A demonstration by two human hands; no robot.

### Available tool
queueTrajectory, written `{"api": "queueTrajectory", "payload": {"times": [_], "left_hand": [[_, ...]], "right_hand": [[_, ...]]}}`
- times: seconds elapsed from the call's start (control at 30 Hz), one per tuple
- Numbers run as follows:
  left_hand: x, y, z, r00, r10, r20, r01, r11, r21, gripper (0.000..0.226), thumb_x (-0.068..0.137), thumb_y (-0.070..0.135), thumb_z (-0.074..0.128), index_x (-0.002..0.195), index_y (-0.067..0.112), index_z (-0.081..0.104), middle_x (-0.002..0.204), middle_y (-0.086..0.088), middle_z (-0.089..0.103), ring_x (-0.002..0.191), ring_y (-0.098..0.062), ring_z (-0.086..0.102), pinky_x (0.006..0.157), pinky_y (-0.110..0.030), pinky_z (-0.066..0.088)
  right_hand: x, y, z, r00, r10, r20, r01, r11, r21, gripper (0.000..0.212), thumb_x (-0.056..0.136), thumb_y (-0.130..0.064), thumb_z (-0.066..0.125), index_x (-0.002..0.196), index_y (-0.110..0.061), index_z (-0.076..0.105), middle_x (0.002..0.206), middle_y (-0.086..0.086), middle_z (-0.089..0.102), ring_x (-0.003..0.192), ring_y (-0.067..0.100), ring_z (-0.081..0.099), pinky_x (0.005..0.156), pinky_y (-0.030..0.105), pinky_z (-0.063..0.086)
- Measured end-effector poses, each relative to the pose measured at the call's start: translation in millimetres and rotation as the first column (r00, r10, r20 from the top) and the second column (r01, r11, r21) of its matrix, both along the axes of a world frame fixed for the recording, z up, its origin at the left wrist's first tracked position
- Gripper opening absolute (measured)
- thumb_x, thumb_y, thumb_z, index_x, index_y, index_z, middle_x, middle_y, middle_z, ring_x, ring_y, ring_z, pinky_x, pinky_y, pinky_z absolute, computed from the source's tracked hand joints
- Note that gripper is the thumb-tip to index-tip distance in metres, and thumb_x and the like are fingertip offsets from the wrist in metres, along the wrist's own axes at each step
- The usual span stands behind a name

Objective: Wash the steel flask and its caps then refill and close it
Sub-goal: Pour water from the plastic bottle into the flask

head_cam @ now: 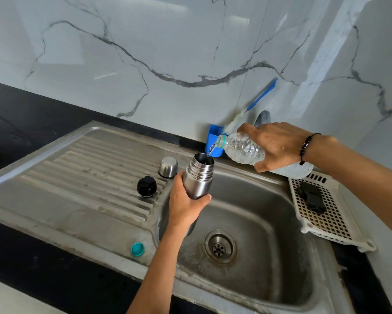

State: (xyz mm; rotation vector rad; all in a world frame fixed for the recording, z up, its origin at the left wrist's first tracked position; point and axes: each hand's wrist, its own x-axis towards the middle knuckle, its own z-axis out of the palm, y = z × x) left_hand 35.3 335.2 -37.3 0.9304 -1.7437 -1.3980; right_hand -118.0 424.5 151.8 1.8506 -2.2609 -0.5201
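Observation:
My left hand grips the steel flask by its lower body, holding it open-mouthed and slightly tilted over the sink basin. My right hand holds a clear plastic water bottle tipped on its side, and a thin stream of water runs from its mouth into the flask. The steel outer cap stands mouth down on the ribbed drainboard. The black inner stopper sits beside it. The bottle's teal cap lies on the sink's front rim.
A blue holder with a blue-handled brush stands against the marble wall behind the sink. A white perforated tray with a dark cloth sits to the right. The drain is at the basin's bottom. Black countertop surrounds the sink.

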Motion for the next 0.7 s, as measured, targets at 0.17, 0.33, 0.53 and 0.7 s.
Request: {"api": "queueTrajectory", "payload": {"times": [0.17,0.33,0.53,0.7], "left_hand": [[-0.3,-0.5,-0.3,1.000,0.001,0.010,-0.001,1.000,-0.005,0.076,0.064,0.014,0.084,0.128,0.019,0.043,0.113,0.004,0.057,0.099,-0.015,0.056,0.080,-0.025,0.040],[0.0,-1.2,-0.9,1.000,-0.005,0.015,0.005,1.000,0.005,0.079,0.064,0.016,0.084,0.130,0.020,0.042,0.115,0.003,0.057,0.102,-0.017,0.056,0.083,-0.027,0.042],[1.4,-0.3,1.9,1.000,-0.004,0.011,0.003,1.000,0.009,0.077,0.065,0.014,0.083,0.130,0.019,0.042,0.113,0.005,0.055,0.097,-0.013,0.053,0.080,-0.023,0.037],[1.4,-0.6,2.7,1.000,-0.007,0.011,0.006,1.000,0.012,0.077,0.065,0.014,0.083,0.130,0.019,0.042,0.112,0.006,0.054,0.096,-0.012,0.052,0.080,-0.023,0.037]], "right_hand": [[0.3,-0.1,1.0,1.000,-0.007,-0.007,0.007,1.000,-0.001,0.076,0.076,-0.037,0.070,0.134,-0.014,0.026,0.067,-0.001,0.045,0.056,0.010,0.040,0.056,0.030,0.035],[1.6,-0.5,2.4,1.000,-0.006,-0.013,0.006,1.000,0.006,0.076,0.077,-0.037,0.070,0.135,-0.014,0.026,0.066,-0.002,0.044,0.056,0.009,0.039,0.052,0.029,0.032],[1.3,-1.3,2.3,1.000,-0.011,-0.018,0.011,1.000,0.004,0.076,0.076,-0.038,0.070,0.135,-0.015,0.026,0.068,-0.002,0.046,0.057,0.011,0.041,0.058,0.030,0.037],[0.6,-2.0,2.5,1.000,-0.005,-0.029,0.005,1.000,0.001,0.076,0.076,-0.038,0.070,0.134,-0.014,0.027,0.070,-0.001,0.048,0.057,0.009,0.040,0.054,0.029,0.032]]}}
